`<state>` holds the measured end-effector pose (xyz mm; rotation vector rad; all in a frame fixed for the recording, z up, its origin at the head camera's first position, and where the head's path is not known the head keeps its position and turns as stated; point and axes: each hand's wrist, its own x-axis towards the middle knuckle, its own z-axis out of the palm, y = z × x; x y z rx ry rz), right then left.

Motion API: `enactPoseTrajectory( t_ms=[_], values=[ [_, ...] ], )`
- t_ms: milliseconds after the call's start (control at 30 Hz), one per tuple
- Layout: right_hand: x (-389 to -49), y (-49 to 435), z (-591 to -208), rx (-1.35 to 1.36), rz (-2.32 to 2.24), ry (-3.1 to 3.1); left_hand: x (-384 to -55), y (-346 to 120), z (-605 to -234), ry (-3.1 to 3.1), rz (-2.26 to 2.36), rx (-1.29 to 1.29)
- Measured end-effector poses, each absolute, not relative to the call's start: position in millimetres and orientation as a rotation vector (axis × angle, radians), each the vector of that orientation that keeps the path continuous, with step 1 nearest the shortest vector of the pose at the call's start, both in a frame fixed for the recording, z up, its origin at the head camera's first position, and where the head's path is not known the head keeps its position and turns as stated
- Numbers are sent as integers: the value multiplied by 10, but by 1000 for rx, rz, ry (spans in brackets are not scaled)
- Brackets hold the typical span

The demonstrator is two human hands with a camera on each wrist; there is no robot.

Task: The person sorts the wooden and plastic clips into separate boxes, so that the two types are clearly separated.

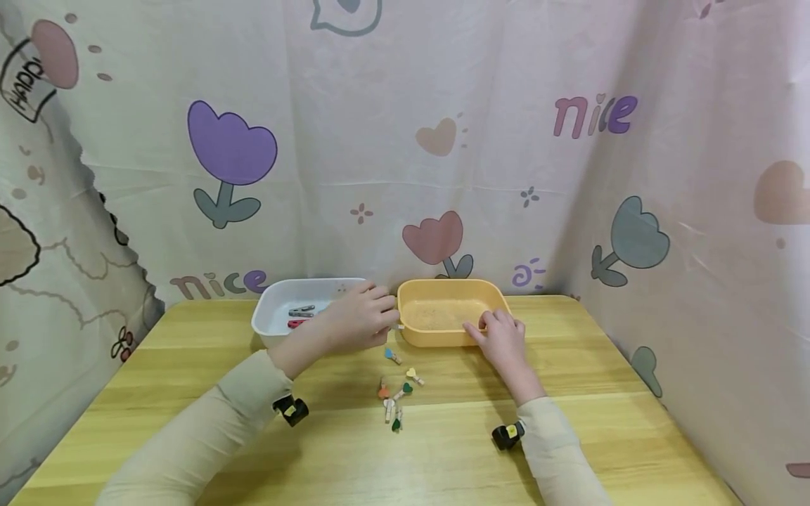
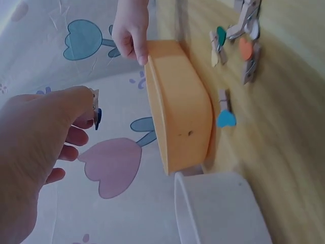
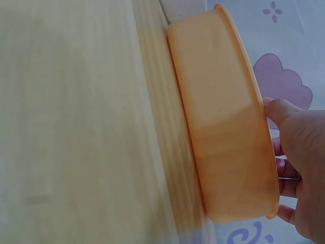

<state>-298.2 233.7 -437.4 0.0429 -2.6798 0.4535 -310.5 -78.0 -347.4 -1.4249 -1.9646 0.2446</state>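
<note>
Raised beside the inner rim of the white basin (image 1: 261, 318), my left hand (image 1: 363, 316) pinches a small clothespin (image 2: 96, 109) with a dark blue decoration between thumb and forefinger. My right hand (image 1: 504, 341) is at the near right rim of the yellow basin (image 1: 443, 339); its thumb lies on the rim and its fingers reach over to the inside. On the table in front lie several small wooden clothespins with heart decorations, among them a blue one (image 1: 393, 356), a yellow one (image 1: 414, 377), an orange one (image 1: 383, 391) and a green one (image 1: 403, 391).
Inside the white basin are larger clips, a grey one (image 1: 301, 311) and a red one (image 1: 297, 323). Both basins stand side by side at the back of the wooden table (image 1: 455, 450), against a patterned cloth (image 1: 354, 154). Another cloth side hangs at the right.
</note>
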Motion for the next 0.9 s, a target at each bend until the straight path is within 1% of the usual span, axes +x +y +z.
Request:
enactPoseTrajectory(
  t_ms=[433,900],
  values=[
    [-2998,2324,-4392,53,451,-2683,-3389,-703,-3314,-1872,198,-1375],
    [-2983,2327,-4372,41,446,-2669,-3518,-530,-3265,-1927,125,-1305]
  ],
)
